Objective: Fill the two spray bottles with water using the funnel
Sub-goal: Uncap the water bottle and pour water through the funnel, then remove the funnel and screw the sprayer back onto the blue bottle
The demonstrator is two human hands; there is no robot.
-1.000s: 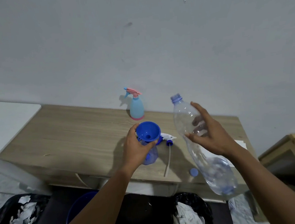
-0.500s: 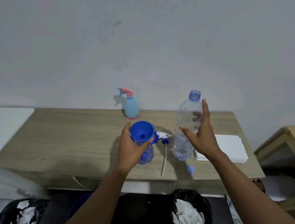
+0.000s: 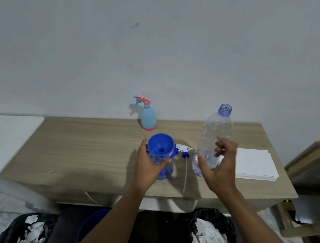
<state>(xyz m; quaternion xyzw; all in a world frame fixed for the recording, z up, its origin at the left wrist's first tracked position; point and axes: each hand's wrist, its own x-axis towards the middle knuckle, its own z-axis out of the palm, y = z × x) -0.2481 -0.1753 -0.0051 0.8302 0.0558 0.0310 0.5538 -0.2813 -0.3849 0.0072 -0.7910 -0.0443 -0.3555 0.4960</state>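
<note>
A blue funnel (image 3: 160,144) sits in the neck of a clear bluish spray bottle (image 3: 166,170) on the wooden table (image 3: 80,146). My left hand (image 3: 149,170) grips this bottle just under the funnel. To its right a clear plastic water bottle (image 3: 217,128) stands upright and uncapped, with only a little water in the bottom. My right hand (image 3: 220,170) curls round its lower part, thumb in front. The removed white and blue spray head (image 3: 184,152) lies between the two bottles, its tube pointing at me. A light blue spray bottle with a pink trigger (image 3: 149,118) stands at the wall.
A stack of white paper (image 3: 254,163) lies right of the water bottle. Below the table's front edge are two black bags of shredded paper (image 3: 211,230), (image 3: 25,239) and a blue bucket (image 3: 92,222). A wooden stand (image 3: 315,159) is at the right, a white surface (image 3: 7,137) at the left.
My right hand tipped the water bottle from its slanted, raised position to upright and set it down on the table right of the funnel. My left hand stayed on the funnel bottle.
</note>
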